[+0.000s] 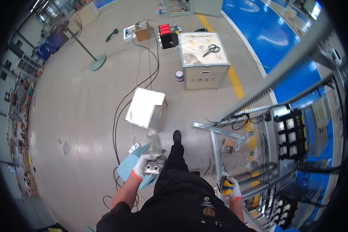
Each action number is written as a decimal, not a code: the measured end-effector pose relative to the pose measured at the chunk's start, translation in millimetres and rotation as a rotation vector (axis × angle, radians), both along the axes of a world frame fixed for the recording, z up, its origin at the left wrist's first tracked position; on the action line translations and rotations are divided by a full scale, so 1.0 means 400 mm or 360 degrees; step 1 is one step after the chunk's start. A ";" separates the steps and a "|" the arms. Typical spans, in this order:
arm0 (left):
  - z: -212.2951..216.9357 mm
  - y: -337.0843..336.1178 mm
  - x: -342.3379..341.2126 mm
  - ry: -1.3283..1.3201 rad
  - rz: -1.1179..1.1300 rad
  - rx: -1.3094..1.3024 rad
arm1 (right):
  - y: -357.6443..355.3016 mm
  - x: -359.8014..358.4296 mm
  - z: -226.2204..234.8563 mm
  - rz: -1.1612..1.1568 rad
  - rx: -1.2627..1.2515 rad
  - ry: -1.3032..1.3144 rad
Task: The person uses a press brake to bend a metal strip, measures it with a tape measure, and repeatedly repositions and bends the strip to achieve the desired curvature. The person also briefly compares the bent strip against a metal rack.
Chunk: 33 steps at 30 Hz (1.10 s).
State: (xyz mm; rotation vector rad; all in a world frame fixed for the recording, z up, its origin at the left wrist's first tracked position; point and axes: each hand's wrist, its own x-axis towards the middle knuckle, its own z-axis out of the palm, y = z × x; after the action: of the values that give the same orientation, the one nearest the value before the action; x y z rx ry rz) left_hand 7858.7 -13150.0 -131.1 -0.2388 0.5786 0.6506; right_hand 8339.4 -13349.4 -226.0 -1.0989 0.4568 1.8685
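My left hand [140,165], in a white glove with an orange cuff, is closed around a silver metal busbar [154,144]. The bar is bent, and its near end shows two round holes. Motion smears its far part, which passes over the edge of a white-topped box [143,106]. Low on the right, my gloved right hand [235,188] grips a yellow-and-black tool [227,187] beside the metal frame. The tool is partly covered by the fingers, and its exact kind cannot be made out.
A light-blue stool [128,167] stands under my left hand. To the right rises a metal cabinet frame [215,154] with black components [292,133]. Scissors [211,50] lie on a wooden crate [205,77] ahead. Black cables [115,127] run along the floor.
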 end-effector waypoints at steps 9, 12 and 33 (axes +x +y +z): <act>0.164 0.416 -0.174 0.1212 0.0990 0.0676 | 1.093 -0.241 0.031 0.0446 0.0113 -0.0363; 0.265 0.582 -0.244 0.1658 0.1081 0.0854 | 1.399 -0.330 0.077 0.0377 0.0184 0.0129; 0.127 1.786 -0.719 0.2767 0.1432 -0.0038 | 3.190 -0.748 0.085 0.0634 0.0335 0.0380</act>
State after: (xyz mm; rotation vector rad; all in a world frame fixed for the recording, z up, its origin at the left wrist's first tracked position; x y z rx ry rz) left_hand 7571.0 -12435.6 -80.5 0.1464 2.2055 1.7025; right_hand 8040.4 -12073.4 -192.0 -0.8727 0.1730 2.3527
